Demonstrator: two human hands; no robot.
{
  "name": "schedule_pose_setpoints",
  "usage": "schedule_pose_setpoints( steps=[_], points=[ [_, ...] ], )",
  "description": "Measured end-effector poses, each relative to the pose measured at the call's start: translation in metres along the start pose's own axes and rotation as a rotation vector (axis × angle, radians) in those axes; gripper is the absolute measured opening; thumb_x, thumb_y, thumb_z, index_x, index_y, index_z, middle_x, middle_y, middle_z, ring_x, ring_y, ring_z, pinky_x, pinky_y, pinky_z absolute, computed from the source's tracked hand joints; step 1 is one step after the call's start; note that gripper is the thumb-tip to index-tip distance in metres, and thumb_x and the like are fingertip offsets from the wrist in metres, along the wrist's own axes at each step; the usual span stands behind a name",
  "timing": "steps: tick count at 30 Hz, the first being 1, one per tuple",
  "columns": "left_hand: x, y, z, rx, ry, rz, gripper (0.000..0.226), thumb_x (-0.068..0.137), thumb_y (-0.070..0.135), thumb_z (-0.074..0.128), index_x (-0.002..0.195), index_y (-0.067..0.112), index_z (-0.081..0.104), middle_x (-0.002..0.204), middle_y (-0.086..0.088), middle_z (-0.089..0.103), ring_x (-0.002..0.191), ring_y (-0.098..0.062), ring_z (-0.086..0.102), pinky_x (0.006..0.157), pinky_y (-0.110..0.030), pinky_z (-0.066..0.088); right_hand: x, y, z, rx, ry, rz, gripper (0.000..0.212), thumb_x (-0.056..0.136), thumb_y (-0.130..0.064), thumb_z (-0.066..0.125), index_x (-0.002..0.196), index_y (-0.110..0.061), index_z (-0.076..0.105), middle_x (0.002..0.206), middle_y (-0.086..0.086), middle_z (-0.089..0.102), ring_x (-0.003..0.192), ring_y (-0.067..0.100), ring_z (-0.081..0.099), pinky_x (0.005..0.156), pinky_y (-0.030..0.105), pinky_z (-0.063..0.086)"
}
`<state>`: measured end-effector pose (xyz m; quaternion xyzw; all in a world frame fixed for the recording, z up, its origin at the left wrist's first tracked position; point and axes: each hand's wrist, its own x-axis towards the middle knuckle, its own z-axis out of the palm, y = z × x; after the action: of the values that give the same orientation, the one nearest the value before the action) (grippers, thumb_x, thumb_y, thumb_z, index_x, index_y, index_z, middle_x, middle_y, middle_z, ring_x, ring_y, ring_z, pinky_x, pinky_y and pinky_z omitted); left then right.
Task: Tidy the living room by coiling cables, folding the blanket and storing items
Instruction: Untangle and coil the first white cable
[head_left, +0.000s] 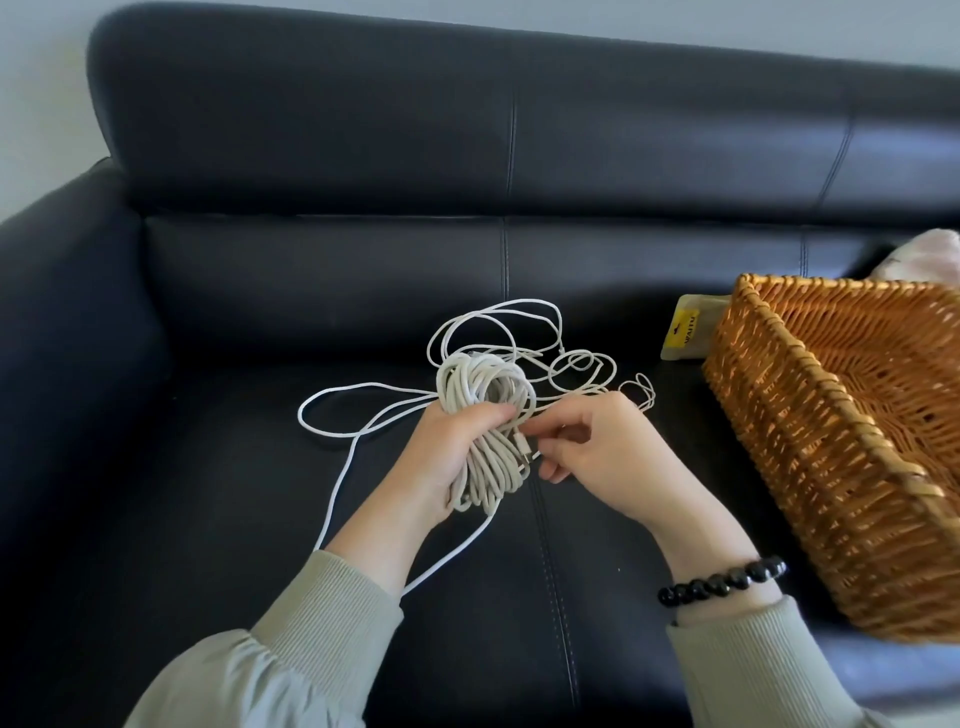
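We see a black leather sofa (260, 291), loose white cable loops (566, 361) on its seat, a wicker basket (810, 447) at right, a yellow-labelled packet (685, 327) just beside it, pale cloth (930, 257) behind.

Black leather sofa (311, 270) — stitched seams down its cushions — against a pale grey wall (41, 104)

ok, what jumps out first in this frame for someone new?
The thick off-white cable coil, centre frame, gripped in the left hand while the right hand pinches its loose end. Beside it a thin white cord sprawls in loops over the black leather sofa seat. At right sits an orange-brown wicker basket on the seat.
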<state>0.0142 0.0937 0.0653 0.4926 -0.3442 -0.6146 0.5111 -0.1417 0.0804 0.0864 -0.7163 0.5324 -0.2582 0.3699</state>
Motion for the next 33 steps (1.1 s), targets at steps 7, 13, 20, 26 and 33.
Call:
schedule_pose_setpoints(
  steps=[7, 13, 20, 26, 33],
  points=[
    [0.002, -0.008, 0.002, 0.478, -0.080, -0.045, 0.010, 0.078, 0.006, 0.072, 0.086, 0.013, 0.070, 0.078, -0.007, 0.074, 0.072, -0.018, 0.072, 0.073, -0.032, 0.057, 0.011, 0.013, -0.019, 0.143, 0.417, -0.039, 0.031, 0.095, -0.008, 0.046, 0.089, -0.030, 0.066, 0.080, -0.006, 0.066, 0.075, 0.011, 0.064, 0.069, 0.031, 0.052],
    [0.000, -0.010, 0.016, 0.653, -0.207, -0.062, 0.006, 0.080, 0.008, 0.064, 0.075, 0.008, 0.067, 0.063, -0.008, 0.069, 0.060, -0.017, 0.066, 0.075, -0.036, 0.056, 0.009, 0.012, -0.010, 0.157, 0.028, -0.169, 0.026, 0.088, -0.045, 0.050, 0.110, -0.037, 0.062, 0.102, -0.014, 0.066, 0.099, -0.001, 0.060, 0.087, 0.021, 0.049],
    [-0.002, -0.010, 0.015, 0.578, -0.265, -0.107, 0.009, 0.081, 0.010, 0.069, 0.086, 0.002, 0.069, 0.067, -0.009, 0.068, 0.064, -0.018, 0.067, 0.077, -0.036, 0.057, 0.013, 0.009, 0.012, 0.058, 0.133, -0.209, 0.010, 0.088, -0.032, 0.060, 0.087, -0.025, 0.067, 0.082, -0.011, 0.066, 0.081, -0.005, 0.058, 0.069, 0.006, 0.042],
    [-0.003, -0.007, 0.011, 0.551, -0.422, -0.183, 0.014, 0.080, 0.019, 0.073, 0.080, 0.005, 0.071, 0.073, -0.011, 0.071, 0.072, -0.020, 0.068, 0.085, -0.039, 0.055, 0.016, 0.013, 0.021, -0.016, 0.286, -0.213, 0.037, 0.092, -0.025, 0.054, 0.065, -0.002, 0.060, 0.051, 0.001, 0.046, 0.048, 0.006, 0.040, 0.049, 0.017, 0.034],
    [0.001, -0.012, -0.005, 0.495, -0.641, -0.246, 0.056, 0.078, 0.029, 0.067, 0.124, -0.002, 0.058, 0.116, -0.020, 0.068, 0.109, -0.029, 0.066, 0.098, -0.037, 0.051, 0.014, 0.013, 0.022, -0.018, 0.312, -0.223, 0.046, 0.092, -0.019, 0.053, 0.050, -0.004, 0.041, 0.044, -0.002, 0.032, 0.043, 0.008, 0.029, 0.044, 0.019, 0.026]
  ],
)
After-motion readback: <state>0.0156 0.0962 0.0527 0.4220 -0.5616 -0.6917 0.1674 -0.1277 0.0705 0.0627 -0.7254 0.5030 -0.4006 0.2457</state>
